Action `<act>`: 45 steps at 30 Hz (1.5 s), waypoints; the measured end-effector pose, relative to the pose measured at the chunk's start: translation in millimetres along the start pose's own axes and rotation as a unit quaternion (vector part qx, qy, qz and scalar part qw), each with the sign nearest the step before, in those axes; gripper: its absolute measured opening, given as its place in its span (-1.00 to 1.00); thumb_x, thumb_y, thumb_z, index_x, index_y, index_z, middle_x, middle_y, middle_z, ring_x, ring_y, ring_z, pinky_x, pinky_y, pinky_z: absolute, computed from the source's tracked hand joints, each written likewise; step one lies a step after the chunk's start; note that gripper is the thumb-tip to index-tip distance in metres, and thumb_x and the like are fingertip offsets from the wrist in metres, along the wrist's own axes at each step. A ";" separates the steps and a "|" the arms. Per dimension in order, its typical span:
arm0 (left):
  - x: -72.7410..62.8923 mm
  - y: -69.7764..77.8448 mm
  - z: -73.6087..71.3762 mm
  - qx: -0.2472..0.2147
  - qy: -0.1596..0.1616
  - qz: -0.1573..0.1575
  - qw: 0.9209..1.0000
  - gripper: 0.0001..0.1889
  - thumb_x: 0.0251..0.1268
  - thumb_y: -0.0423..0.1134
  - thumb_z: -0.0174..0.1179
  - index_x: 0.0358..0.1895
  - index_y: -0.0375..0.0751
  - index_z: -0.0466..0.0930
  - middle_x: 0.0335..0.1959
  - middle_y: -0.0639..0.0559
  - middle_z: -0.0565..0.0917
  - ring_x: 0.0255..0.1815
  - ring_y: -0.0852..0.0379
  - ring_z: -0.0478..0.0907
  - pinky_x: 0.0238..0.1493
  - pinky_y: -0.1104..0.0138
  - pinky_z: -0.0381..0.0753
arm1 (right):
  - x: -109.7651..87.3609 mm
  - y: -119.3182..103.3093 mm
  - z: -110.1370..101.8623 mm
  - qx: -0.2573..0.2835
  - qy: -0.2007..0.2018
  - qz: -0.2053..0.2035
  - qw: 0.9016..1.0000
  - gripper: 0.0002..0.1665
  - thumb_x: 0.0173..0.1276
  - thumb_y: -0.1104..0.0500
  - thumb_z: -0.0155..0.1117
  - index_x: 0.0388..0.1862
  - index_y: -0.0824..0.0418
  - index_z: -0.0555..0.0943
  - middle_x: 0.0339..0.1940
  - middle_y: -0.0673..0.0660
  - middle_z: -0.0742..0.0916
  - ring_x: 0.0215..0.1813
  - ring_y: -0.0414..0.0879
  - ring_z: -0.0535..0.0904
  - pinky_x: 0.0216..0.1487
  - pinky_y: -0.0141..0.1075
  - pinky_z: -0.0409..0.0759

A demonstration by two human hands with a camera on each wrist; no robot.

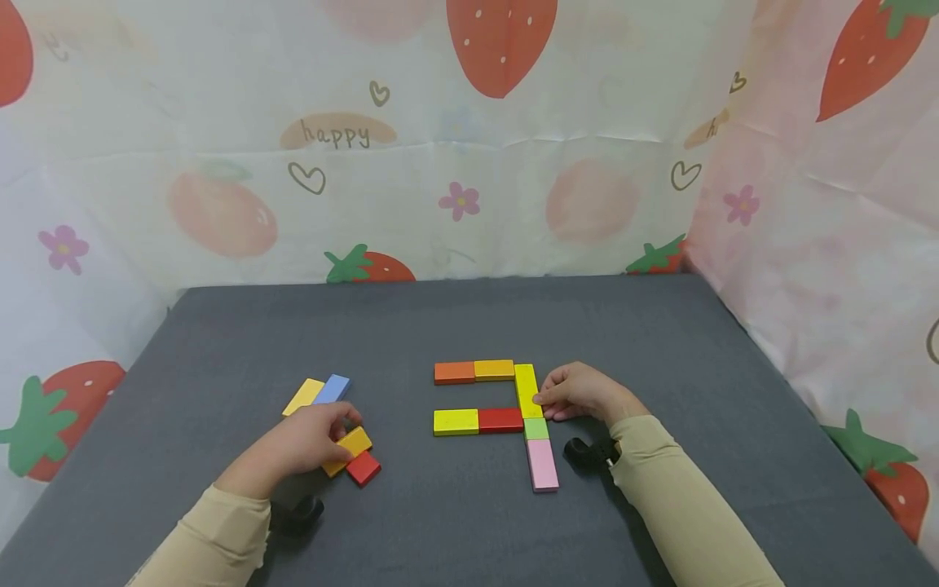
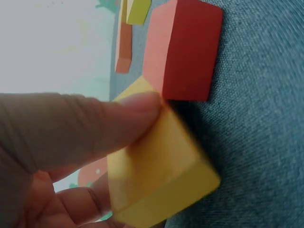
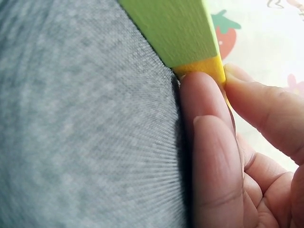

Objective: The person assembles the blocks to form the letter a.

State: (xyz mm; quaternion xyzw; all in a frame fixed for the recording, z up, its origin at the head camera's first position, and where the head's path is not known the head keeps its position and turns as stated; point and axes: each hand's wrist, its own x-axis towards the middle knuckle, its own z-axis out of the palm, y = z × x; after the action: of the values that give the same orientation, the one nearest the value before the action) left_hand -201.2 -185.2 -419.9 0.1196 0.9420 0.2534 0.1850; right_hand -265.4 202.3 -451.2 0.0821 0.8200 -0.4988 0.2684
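At the left, my left hand (image 1: 304,440) pinches an orange-yellow block (image 2: 164,164), its thumb lying across the block's face. Close to that block sits a small red block (image 1: 363,469), with a corner near it in the left wrist view. My right hand (image 1: 587,394) is at the right side of a row of flat blocks. Its thumb and fingertips pinch the lower end of a long yellow block (image 1: 526,386). A green block (image 3: 175,33) adjoins this yellow one, and a pink block (image 1: 543,466) continues the column toward me.
Two short rows run left from the column: an orange block (image 1: 454,373) with a yellow-orange block (image 1: 494,370), and a yellow block (image 1: 456,422) with a red block (image 1: 500,421). Beyond my left hand lie a pale yellow block (image 1: 302,396) and a blue block (image 1: 332,389).
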 end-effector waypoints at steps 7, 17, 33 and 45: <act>2.6 0.5 0.2 0.009 0.010 0.000 1.000 -0.68 -0.02 -0.32 0.32 -0.12 -0.16 0.53 -0.44 0.03 0.47 -0.41 0.12 0.39 -0.39 0.30 0.46 | 0.5 -0.5 0.3 0.003 -0.003 0.004 1.000 -0.78 0.05 0.14 0.41 -0.39 0.25 0.62 -0.52 0.13 0.67 -0.56 -0.14 0.58 -0.46 -0.38 0.56; 1.9 6.8 -4.4 0.003 0.035 0.016 0.999 -0.68 0.03 -0.34 0.28 -0.09 -0.18 0.52 -0.44 0.04 0.49 -0.44 0.14 0.39 -0.41 0.31 0.43 | 1.3 -0.8 0.1 0.003 -0.001 0.008 1.000 -0.78 0.04 0.14 0.42 -0.39 0.25 0.62 -0.53 0.12 0.67 -0.56 -0.15 0.58 -0.47 -0.38 0.56; 4.4 22.8 -1.7 -0.042 0.075 0.033 0.996 -0.70 0.10 -0.26 0.26 -0.06 -0.10 0.53 -0.32 0.05 0.51 -0.28 0.12 0.42 -0.30 0.29 0.46 | -0.3 -1.2 0.9 0.002 0.000 0.005 1.000 -0.76 0.03 0.13 0.42 -0.39 0.24 0.63 -0.52 0.13 0.68 -0.55 -0.14 0.59 -0.46 -0.38 0.56; 17.7 28.7 11.8 -0.121 0.055 0.039 0.990 -0.72 0.09 -0.25 0.28 -0.09 -0.10 0.53 -0.35 0.04 0.50 -0.33 0.12 0.42 -0.36 0.32 0.45 | -1.6 -3.7 -0.2 0.007 -0.008 0.010 1.000 -0.78 0.06 0.13 0.41 -0.39 0.25 0.62 -0.52 0.12 0.67 -0.55 -0.15 0.59 -0.45 -0.38 0.56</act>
State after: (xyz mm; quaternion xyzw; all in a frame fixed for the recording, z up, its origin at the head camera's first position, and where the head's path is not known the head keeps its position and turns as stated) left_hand -208.6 -150.2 -419.5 0.1185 0.9079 0.3783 0.1361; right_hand -265.6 200.9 -447.5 0.0887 0.8135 -0.5024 0.2791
